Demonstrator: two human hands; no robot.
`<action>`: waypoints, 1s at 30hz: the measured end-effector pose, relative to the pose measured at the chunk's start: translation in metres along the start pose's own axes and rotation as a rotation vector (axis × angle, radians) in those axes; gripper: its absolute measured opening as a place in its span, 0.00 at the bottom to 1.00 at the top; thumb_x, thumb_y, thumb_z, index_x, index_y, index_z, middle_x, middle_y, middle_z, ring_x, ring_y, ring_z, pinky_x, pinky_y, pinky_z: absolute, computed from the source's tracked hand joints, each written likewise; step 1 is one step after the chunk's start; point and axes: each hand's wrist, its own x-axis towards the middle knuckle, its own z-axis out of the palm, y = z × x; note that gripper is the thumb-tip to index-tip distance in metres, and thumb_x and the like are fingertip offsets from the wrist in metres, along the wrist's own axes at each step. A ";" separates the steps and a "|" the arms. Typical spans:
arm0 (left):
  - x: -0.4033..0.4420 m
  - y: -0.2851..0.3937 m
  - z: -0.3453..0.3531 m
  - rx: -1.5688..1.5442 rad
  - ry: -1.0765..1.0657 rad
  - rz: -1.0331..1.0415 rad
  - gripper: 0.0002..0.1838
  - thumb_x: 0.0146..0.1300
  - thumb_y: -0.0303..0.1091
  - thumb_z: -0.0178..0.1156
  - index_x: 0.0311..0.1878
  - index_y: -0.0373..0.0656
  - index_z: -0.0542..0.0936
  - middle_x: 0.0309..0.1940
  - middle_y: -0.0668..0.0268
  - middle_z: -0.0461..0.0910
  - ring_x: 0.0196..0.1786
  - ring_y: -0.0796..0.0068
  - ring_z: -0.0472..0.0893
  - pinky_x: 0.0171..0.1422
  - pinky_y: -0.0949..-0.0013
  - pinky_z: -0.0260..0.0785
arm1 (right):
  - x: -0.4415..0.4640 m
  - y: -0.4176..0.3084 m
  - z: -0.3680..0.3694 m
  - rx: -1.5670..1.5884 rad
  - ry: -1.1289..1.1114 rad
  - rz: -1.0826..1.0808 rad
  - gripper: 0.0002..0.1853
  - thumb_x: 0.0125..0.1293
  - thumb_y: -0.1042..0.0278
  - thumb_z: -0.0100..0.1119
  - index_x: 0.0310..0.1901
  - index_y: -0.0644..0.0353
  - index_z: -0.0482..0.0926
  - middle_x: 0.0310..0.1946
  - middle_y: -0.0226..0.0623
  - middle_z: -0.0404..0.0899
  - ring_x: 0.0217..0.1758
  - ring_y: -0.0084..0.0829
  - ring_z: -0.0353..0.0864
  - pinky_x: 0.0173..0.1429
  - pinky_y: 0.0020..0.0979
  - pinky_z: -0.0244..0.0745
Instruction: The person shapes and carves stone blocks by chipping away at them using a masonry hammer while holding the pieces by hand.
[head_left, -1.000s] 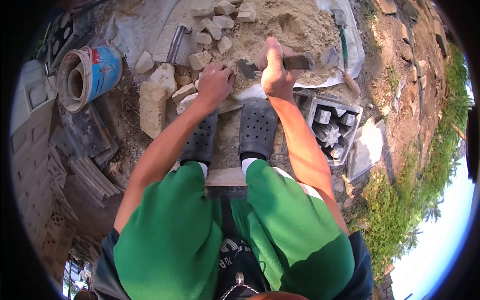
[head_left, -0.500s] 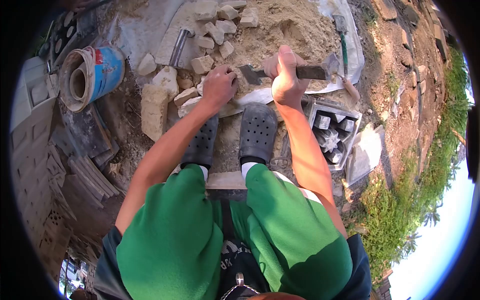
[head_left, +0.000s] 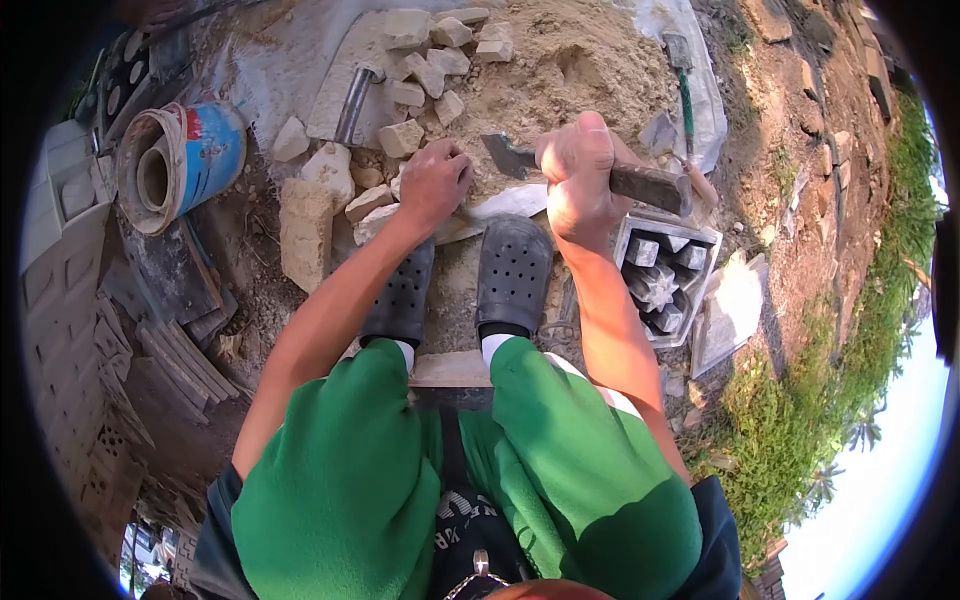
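Observation:
My right hand (head_left: 583, 170) is wrapped round a hand tool (head_left: 650, 188), with a flat dark blade showing left of the fist and a thick bar end to its right. The tool is held above the pile of sandy material (head_left: 565, 70). My left hand (head_left: 435, 180) hovers near the pale stone chunks (head_left: 401, 138), its fingers curled together; whether anything small lies in them is hidden. A metal-headed hammer-like tool (head_left: 354, 105) lies beyond it, and a larger yellowish block (head_left: 306, 232) sits to its left.
A blue bucket (head_left: 212, 155) lies tilted at the left. On the right are a grey mould with a star shape (head_left: 678, 335), a pale slab (head_left: 730, 310), a green-handled trowel (head_left: 686, 95) and a wooden handle (head_left: 702, 184). My dark clogs (head_left: 514, 270) stand below the sand.
My right hand has moved right and toward me with the tool. My left hand has shifted only slightly, staying near the stones with curled fingers.

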 end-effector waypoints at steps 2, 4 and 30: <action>0.000 0.000 0.000 0.003 0.004 0.000 0.07 0.57 0.36 0.65 0.36 0.46 0.84 0.36 0.66 0.80 0.41 0.61 0.81 0.46 0.57 0.75 | -0.002 -0.004 0.000 0.106 0.006 -0.073 0.24 0.76 0.65 0.46 0.18 0.54 0.57 0.13 0.24 0.55 0.14 0.20 0.50 0.22 0.30 0.49; 0.000 0.000 0.000 0.005 0.007 0.004 0.07 0.56 0.36 0.65 0.36 0.46 0.85 0.36 0.66 0.80 0.41 0.61 0.81 0.46 0.56 0.75 | -0.009 0.026 0.000 0.061 0.011 -0.052 0.24 0.76 0.66 0.46 0.18 0.55 0.58 0.13 0.24 0.56 0.15 0.20 0.52 0.22 0.30 0.50; -0.012 0.006 -0.023 0.186 -0.021 0.043 0.09 0.56 0.33 0.63 0.41 0.47 0.83 0.34 0.68 0.83 0.46 0.67 0.79 0.60 0.57 0.61 | -0.008 0.039 -0.011 -0.054 -0.025 -0.065 0.23 0.76 0.67 0.44 0.19 0.56 0.57 0.14 0.23 0.53 0.16 0.19 0.49 0.25 0.30 0.46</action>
